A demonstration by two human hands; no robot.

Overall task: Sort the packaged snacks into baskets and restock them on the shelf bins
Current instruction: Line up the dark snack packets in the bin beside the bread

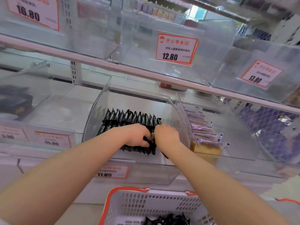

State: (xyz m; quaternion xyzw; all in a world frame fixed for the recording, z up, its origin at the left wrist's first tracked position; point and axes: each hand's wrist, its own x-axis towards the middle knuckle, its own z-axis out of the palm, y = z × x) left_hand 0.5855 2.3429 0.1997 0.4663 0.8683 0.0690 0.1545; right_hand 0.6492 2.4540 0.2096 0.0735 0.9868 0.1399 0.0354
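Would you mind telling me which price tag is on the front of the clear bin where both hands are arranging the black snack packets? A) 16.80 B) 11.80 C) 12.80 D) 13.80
B: the tag on the front of the clear bin holding the black packets reads 11.80.

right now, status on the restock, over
Left hand grips black snack packets in clear bin. Right hand pinches one packet. More packets in basket. Nothing blocking.

Left hand point(136, 135) and right hand point(167, 135): bare, ungloved. Both forearms bare, unsleeved, above the basket point(113, 208).
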